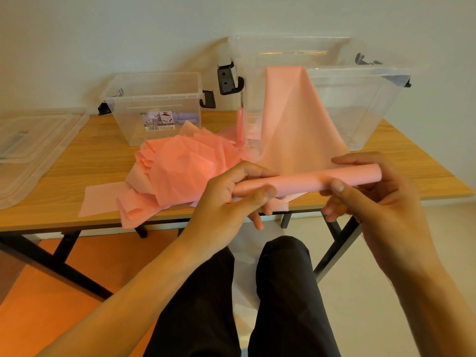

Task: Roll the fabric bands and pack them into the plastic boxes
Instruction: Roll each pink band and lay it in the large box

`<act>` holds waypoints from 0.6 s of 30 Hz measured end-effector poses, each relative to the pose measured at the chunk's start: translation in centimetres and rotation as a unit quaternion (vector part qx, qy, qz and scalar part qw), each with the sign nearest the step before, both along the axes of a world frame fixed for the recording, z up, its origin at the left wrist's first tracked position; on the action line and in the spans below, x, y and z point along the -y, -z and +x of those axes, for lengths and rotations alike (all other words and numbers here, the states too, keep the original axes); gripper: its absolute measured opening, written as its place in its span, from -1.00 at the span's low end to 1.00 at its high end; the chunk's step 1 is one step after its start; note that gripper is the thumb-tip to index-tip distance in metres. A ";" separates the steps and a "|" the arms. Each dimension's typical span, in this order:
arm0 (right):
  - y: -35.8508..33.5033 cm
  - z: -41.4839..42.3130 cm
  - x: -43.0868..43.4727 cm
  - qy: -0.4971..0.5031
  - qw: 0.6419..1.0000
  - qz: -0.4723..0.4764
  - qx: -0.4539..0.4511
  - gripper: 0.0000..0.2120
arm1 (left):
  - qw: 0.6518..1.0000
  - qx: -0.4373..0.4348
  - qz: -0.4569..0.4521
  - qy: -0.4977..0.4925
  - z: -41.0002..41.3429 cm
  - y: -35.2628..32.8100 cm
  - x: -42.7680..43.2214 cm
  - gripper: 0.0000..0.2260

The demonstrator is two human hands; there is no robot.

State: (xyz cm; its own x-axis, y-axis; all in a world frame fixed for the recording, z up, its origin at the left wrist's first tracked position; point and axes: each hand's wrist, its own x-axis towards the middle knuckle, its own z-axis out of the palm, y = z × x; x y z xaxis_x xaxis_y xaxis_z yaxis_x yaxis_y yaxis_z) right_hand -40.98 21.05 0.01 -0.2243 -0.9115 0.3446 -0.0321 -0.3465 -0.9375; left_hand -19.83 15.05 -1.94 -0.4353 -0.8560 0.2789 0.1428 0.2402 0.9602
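Seated person rolling a pink fabric band (pixel 309 180) at the counter (pixel 85 163). The rolled part, a tight tube lying nearly level, is held in the air above the counter's near edge. The left hand (pixel 231 194) grips its 9 o'clock end, fingers (pixel 255 171) curled over the top and thumb pressed on the near side; the right hand (pixel 373 191) grips near its 3 o'clock end likewise. The unrolled tail rises toward 12 o'clock and drapes over the rim of the large plastic box (pixel 373 99). At 9 o'clock from that box a loose pile of bands (pixel 185 171) lies on the counter; beyond it, at 11 o'clock, stands the small plastic box (pixel 134 117) holding lilac rolls (pixel 186 117). Clear lids (pixel 31 150) lie at the counter's 9 o'clock end.
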 end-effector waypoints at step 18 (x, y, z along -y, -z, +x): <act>0.7 0.3 0.4 0.014 1.000 0.023 0.014 -0.65 | 0.998 -0.055 0.006 -0.039 -0.1 0.0 -0.5 -0.75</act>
State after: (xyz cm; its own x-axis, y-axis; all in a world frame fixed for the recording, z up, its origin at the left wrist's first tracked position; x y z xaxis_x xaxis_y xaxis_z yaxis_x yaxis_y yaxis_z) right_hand -40.68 20.68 -0.70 -0.2596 -0.9193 0.2958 -0.0144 -0.3026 -0.9530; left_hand -19.93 15.53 -1.95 -0.3341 -0.8897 0.3112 0.2277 0.2442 0.9426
